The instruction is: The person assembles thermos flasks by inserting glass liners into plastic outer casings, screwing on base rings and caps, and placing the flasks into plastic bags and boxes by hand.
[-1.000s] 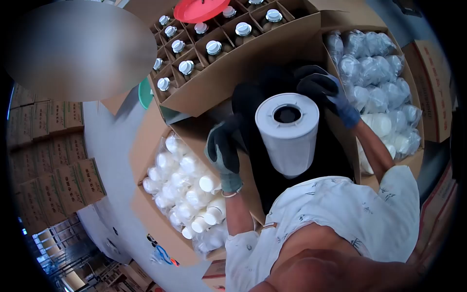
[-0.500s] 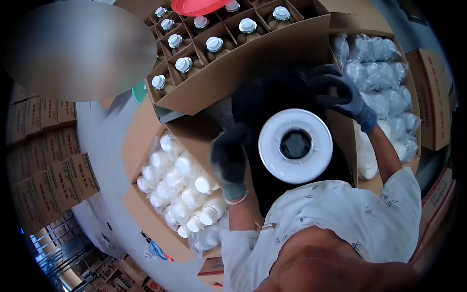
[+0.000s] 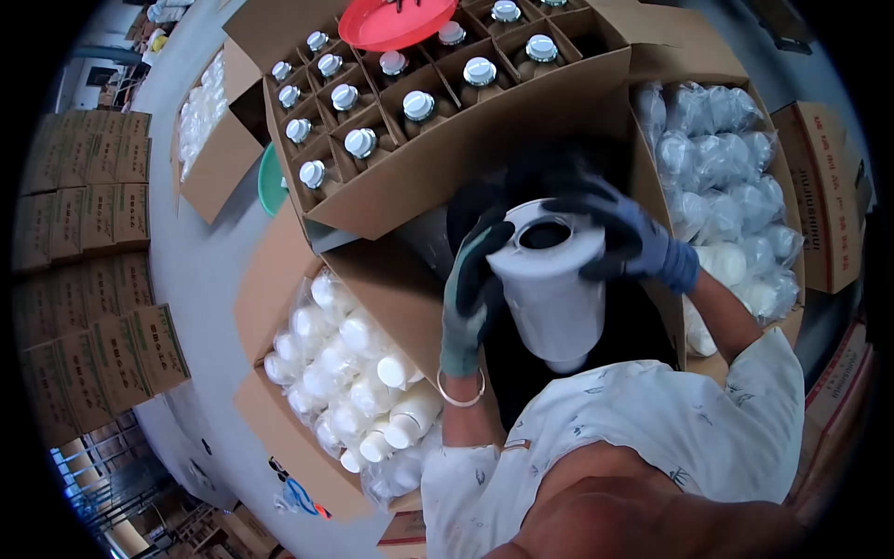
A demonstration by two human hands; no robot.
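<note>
"Brown cardboard is hemming the person in: a stack of cartons (image 3: 93,307) is standing off to the left, and a divided carton (image 3: 503,135) is spreading across the front."

"And at the sides?"

"One open carton (image 3: 386,293) is sitting by the left arm, another (image 3: 689,61) by the right. Both are holding bagged white bottles (image 3: 358,331)."

"What's going on between them?"

"A white flanged canister (image 3: 559,317) is standing over the dark lap (image 3: 643,326), its round opening facing up. I'd say the person is steadying or turning it."

"How's the grip looking?"

"Clamped, on both sides. The gloved left hand (image 3: 464,307) is bending its fingers against the rim; the gloved right hand (image 3: 643,242), a bit blurred, is wrapping the other side, some fingers reaching over the top."

"So what is moving it calling for?"

"Even pressure, I'd judge, and a straight lift. The carton walls are crowding both elbows and the front."

"Anything smaller?"

"A red dish (image 3: 396,23) is lying across the dividers, partly covering compartments, and white-capped bottles (image 3: 419,105) are standing upright around it."
</note>
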